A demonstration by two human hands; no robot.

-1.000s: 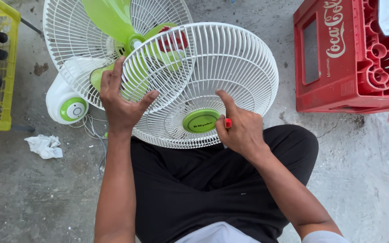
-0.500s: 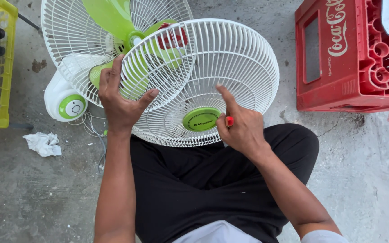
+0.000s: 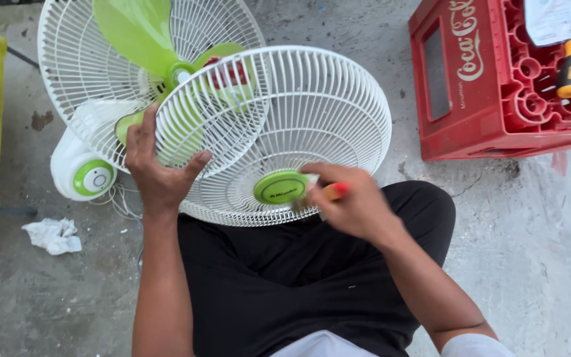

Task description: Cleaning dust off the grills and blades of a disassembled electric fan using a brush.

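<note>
We see right hand (image 3: 355, 205) dropped from grille spokes to green hub (image 3: 281, 187), blurred, closed round red-tipped tool (image 3: 336, 191). Work shifted to hub. Left hand (image 3: 156, 168) unchanged: fingers clamped on rim of grille (image 3: 325, 99), over lap. Fan (image 3: 100, 79) behind; red crate (image 3: 490, 86) far right.

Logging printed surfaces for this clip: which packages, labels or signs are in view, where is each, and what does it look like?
Red plastic crate, upper right on the floor: white script lettering on its side wall.
White paper sheet, top right in the crate: faint print, partly cut off.
Round green badge, centre of the white fan guard by the right hand: small dark lettering.
</note>
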